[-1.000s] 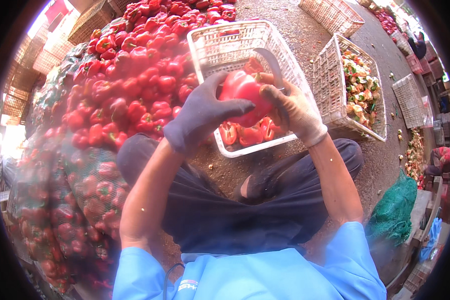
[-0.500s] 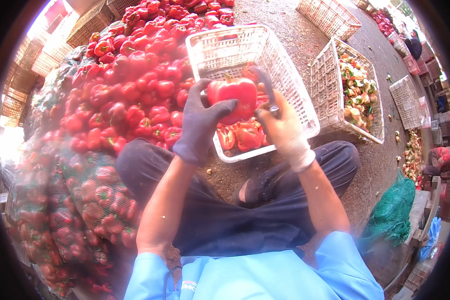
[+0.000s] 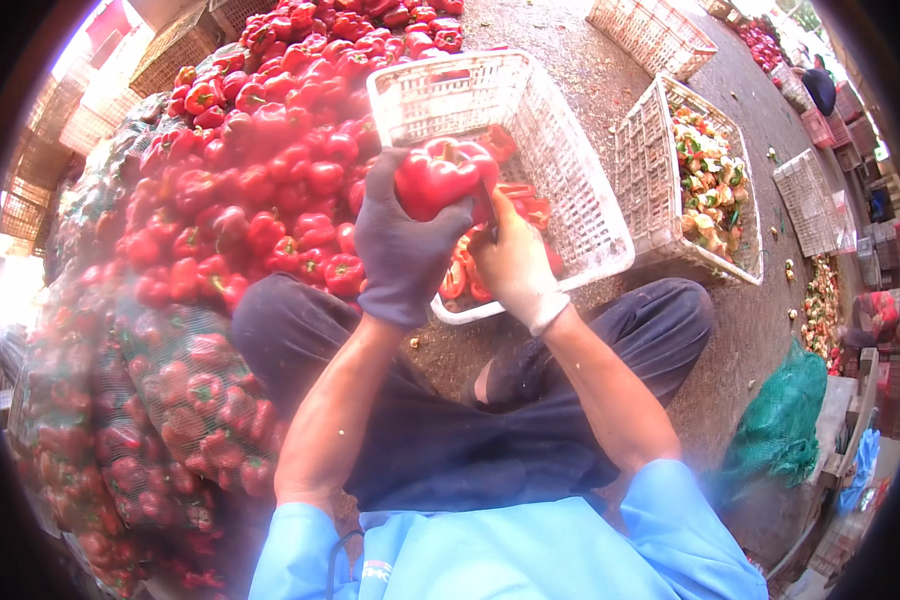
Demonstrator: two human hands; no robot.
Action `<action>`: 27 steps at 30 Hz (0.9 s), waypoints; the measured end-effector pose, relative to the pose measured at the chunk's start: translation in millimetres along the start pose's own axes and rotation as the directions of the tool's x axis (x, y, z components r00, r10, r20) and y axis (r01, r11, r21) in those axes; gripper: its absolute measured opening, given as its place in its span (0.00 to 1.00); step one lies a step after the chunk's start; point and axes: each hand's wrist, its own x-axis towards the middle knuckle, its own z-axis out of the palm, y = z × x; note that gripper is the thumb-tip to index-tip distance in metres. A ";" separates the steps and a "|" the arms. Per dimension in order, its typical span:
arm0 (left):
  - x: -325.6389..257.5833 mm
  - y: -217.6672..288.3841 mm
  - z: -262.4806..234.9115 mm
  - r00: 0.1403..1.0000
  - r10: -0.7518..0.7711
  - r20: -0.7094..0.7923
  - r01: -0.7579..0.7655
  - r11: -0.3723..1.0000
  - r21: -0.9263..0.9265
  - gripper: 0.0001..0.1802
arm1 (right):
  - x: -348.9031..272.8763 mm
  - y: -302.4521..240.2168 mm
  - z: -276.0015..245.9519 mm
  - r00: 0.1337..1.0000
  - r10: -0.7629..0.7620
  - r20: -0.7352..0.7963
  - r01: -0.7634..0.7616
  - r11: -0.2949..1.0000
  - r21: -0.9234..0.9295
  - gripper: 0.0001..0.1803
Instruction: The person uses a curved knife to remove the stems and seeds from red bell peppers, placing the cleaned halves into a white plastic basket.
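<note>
- On your left, mesh sacks [image 3: 205,390] full of red peppers lean against one another, partly blurred by haze.
- Just above and right of them, a big heap of loose red peppers [image 3: 270,190] spreads up to the white basket.
- Your left hand [image 3: 410,245], in a dark glove, is curled around one red pepper, thumb on the near side and fingers on the far side.
- That red pepper [image 3: 438,178] sits between your hands, stem upward, over the left part of the basket.
- Your dark trousers [image 3: 480,450] show below, legs crossed in front of the basket.
- A knife [image 3: 489,205] stands against the pepper's right side; you see only a dark sliver of it.
- Your right hand [image 3: 515,260], in a paler glove, is closed narrowly around the knife, fingers next to the pepper.
- The white basket [image 3: 575,165] holds cut red pepper pieces [image 3: 457,278], partly hidden by your hands.
- Right of it, a pale crate [image 3: 642,180] holds pepper trimmings [image 3: 708,190].
- Farther right and nearer you lies a green mesh bag [image 3: 782,415].
</note>
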 end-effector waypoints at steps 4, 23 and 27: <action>22.1 -20.8 -8.4 0.922 -0.386 -0.032 0.328 0.822 -0.465 0.39 | -26.9 24.5 -0.1 0.987 0.064 0.150 -0.060 0.998 -0.033 0.27; 0.0 4.9 -8.1 0.867 -0.325 0.378 0.481 0.745 -0.463 0.37 | 49.0 43.6 -46.4 0.955 -0.235 0.184 0.138 0.893 0.428 0.21; -1.2 7.5 -9.5 0.849 -0.323 0.419 0.517 0.673 -0.529 0.37 | 40.0 -0.5 -73.3 0.947 -0.067 0.316 -0.132 0.813 0.568 0.18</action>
